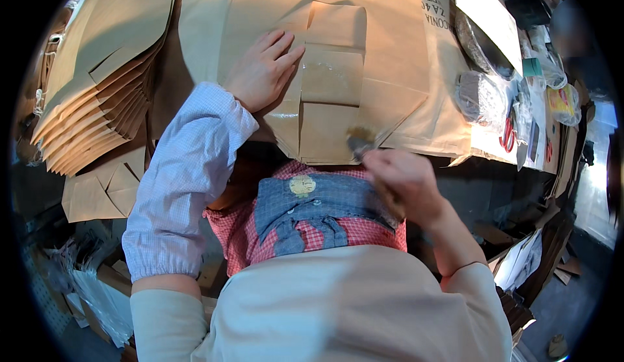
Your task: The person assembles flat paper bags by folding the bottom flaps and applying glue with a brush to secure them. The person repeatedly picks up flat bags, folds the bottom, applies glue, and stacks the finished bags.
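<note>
A large brown paper bag (260, 11) lies flat on the work surface, its folded end towards me, with a paper strip (331, 76) running up its middle. Part of that strip looks shiny and wet. My left hand (265, 69) rests palm down on the bag beside the strip, fingers stretched out. Gripped in my right hand (406, 183) is a brush (358, 140), its bristles at the lower right of the folded end. The hand is slightly blurred, and my fingers cover part of the handle.
Folded brown paper bags (97, 118) are stacked in a fan at the left. On the right lie red-handled scissors (507, 134), a clear plastic bundle (482, 97) and a white sheet (484, 11). The table's front edge runs close to my apron (312, 212).
</note>
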Available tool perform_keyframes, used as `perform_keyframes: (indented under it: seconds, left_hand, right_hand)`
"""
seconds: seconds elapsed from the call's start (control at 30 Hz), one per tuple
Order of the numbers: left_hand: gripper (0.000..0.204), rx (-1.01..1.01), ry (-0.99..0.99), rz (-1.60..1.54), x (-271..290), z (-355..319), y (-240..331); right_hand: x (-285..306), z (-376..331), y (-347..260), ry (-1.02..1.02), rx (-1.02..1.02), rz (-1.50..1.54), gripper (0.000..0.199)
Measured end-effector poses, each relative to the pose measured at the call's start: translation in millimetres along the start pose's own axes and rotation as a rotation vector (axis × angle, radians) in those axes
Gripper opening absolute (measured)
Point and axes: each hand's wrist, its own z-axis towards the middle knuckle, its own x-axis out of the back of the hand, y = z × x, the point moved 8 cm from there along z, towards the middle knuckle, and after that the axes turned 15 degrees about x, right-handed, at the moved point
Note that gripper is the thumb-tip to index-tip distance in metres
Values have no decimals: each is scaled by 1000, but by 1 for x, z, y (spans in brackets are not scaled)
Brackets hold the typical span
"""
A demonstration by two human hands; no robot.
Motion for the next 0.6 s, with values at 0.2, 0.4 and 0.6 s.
perform_keyframes:
  seconds: [0.2, 0.4, 0.6]
  left_hand:
    - [37, 10, -24, -8, 5, 4, 3]
    - [40, 44, -79, 23, 9, 3, 6]
    - [41, 41, -93, 7, 7, 10, 5]
  right_hand:
    - [12, 27, 12, 94, 60, 574, 16]
    - [84, 49, 144, 527, -517, 405, 14]
    - [68, 79, 219, 376, -565, 241, 18]
